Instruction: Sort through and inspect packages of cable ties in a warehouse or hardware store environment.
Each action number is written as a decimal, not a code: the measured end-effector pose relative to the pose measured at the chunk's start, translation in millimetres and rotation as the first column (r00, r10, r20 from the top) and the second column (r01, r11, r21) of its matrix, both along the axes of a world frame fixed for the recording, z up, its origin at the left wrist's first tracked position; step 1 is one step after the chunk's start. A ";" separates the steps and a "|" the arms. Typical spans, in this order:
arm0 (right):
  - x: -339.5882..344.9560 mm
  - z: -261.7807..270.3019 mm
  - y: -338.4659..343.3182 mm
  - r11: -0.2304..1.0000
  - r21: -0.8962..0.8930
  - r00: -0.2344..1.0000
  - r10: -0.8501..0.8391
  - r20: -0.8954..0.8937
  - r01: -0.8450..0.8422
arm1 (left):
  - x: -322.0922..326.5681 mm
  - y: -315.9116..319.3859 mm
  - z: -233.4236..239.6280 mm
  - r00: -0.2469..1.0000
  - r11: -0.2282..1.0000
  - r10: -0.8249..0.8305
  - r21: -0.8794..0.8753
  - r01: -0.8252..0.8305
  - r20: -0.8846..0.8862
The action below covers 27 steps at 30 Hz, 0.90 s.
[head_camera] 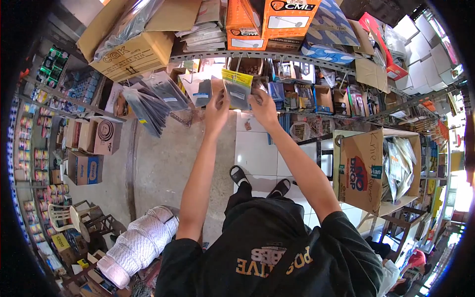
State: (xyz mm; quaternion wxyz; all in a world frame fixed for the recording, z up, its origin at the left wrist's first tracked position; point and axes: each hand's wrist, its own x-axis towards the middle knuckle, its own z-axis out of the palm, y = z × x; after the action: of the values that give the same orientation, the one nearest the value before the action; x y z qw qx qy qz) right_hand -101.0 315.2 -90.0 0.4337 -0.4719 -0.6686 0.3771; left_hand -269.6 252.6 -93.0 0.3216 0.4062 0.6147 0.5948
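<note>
Both arms reach forward to packets hanging from the edge of a metal shelf. My left hand (218,107) is at the left side of a packet with a yellow header (237,89), beside a clear packet with dark contents (200,89); its fingers are curled, and whether they grip either one cannot be told. At the yellow-headed packet's right edge is my right hand (262,105), thumb and fingers bent close to it; its grip is unclear. Further left hang more dark packets (167,91) and a fanned bunch of plastic packets (148,107).
Cardboard boxes (131,55) and orange boxes (245,35) stand on the perforated metal shelf (259,54). An open carton of packets (362,170) is at the right. Wrapped white rope (139,245) lies low left, near a plastic chair (63,217). People are at the lower right.
</note>
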 end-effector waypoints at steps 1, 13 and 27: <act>5.7 -2.2 -4.1 0.997 -0.073 0.999 0.036 -0.034 -0.039 | 1.3 -7.3 -5.6 1.000 1.000 -0.001 -0.005 0.001 -0.001; 150.4 11.7 -128.8 0.864 -0.494 0.959 -0.046 -0.279 -0.102 | 84.4 -157.8 -37.6 0.954 0.969 0.189 -0.204 -0.142 0.234; 276.6 61.8 -171.3 0.853 -0.516 0.914 -0.143 -0.379 -0.080 | 252.3 -148.0 11.1 0.984 0.986 0.004 -0.165 0.027 0.180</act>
State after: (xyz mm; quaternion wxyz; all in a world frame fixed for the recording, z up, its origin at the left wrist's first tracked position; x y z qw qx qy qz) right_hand 175.6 143.9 -28.1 0.4241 -0.4945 -0.4292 0.6256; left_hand -17.3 104.6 -81.8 0.4120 0.3261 0.6286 0.5734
